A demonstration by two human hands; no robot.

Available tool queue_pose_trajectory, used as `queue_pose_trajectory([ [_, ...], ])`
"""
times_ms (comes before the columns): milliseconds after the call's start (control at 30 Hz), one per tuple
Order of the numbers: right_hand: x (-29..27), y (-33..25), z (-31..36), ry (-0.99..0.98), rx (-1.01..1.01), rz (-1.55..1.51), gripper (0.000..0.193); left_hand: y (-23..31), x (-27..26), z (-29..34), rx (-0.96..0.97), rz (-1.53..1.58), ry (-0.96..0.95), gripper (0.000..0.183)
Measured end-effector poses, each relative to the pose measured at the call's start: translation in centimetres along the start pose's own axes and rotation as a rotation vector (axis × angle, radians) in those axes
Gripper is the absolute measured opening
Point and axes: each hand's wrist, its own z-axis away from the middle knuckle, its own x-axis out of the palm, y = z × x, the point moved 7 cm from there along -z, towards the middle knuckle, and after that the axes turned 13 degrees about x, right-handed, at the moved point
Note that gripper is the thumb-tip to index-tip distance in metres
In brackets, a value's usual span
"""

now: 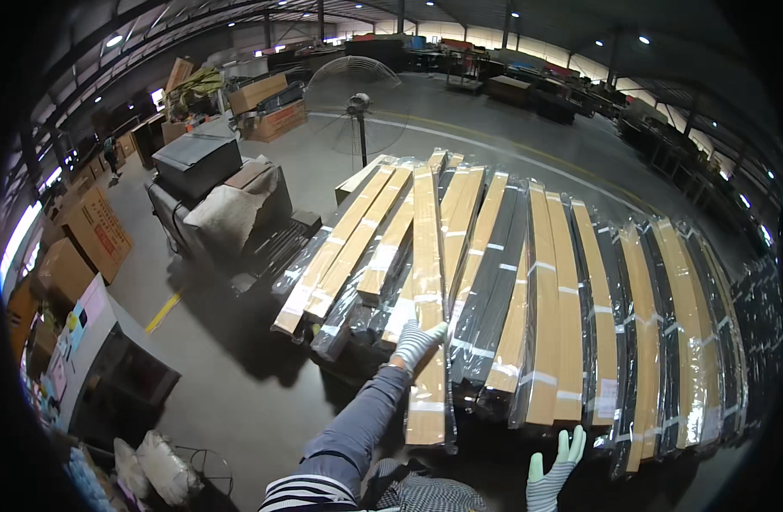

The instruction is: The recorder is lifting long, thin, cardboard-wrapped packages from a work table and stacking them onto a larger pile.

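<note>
Gloved fingers [437,332] of the left hand [415,344] are lying across the near half of a long wood-toned bundle [426,230]; whether they are gripping, I cannot tell. Its long axis is running away from the person, beside similar bundles [542,299]. Farther right, the right hand [555,482] is hovering empty, fingers spread. Clear plastic film [449,418] is glossily wrapping the pale-tan bundle.

1 long, tan, plastic-wrapped plank [426,273] lies atop other wrapped planks [542,341].

The left hand [417,343] sits ahead on an outstretched arm [357,424], the right hand [555,480] upright with fingers [577,444] spread.
</note>
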Motion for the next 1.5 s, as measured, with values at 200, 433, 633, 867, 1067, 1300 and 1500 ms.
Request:
queue_pose_trajectory([
  [200,2.0,-3.1,-1.3,-0.228,0.071,-0.145,0.059,9.6,2.1,4.9,-0.034,0.321,-0.032,0.053],
  [433,4.6,-1.8,3.3,-0.24,0.11,-0.091,0.059,7.5,1.7,3.7,0.396,-0.884,-0.058,0.119],
  [633,1.8,0.8,4.3,-0.15,0.162,-0.18,0.053,1.4,-7.1,-7.4,0.56,-0.203,0.004,0.091],
  [867,-0.5,4.5,1.4,-0.179,0.143,-0.216,0.052,12.1,8.4,-0.7,0.346,0.015,-0.216,0.065],
  [1067,-2.7,7.6,-1.2,-0.053,0.084,-0.195,0.056,11.7,17.9,-4.3,0.325,0.053,-0.197,0.064],
  [1300,0.6,9.9,-2.9,-0.171,0.034,-0.351,0.053,8.0,16.2,-3.7,0.511,-0.55,-0.414,0.049],
  [1500,1.6,2.7,-7.6,-0.165,-0.086,-0.418,0.05,8.3,0.1,4.3,0.348,-0.628,-0.05,0.04],
])
